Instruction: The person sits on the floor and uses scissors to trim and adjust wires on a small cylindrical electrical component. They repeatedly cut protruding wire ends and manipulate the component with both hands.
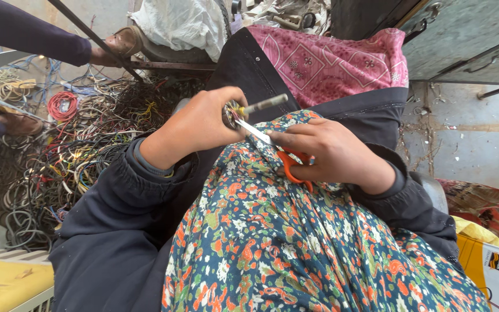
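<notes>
Scissors (287,156) handles mostly hidden in right hand (333,153); wire pile (59,144) cut off left.

The floor (474,144) is pale, worn concrete, bare on the right side below the grey metal cabinet (463,40), with small bits of wire scrap (414,138) strewn near the wall. On the left it carries a wide heap of wires (59,156): black, grey, white and yellow strands tangled together, with a red coil (63,106) and a pale coil (10,89) lying on top near the far edge. Blue strands (44,78) trail beyond the heap. A yellow sheet (4,283) lies at the near left corner, and a yellow box (492,260) sits at the near right, beside patterned cloth (486,205).
</notes>
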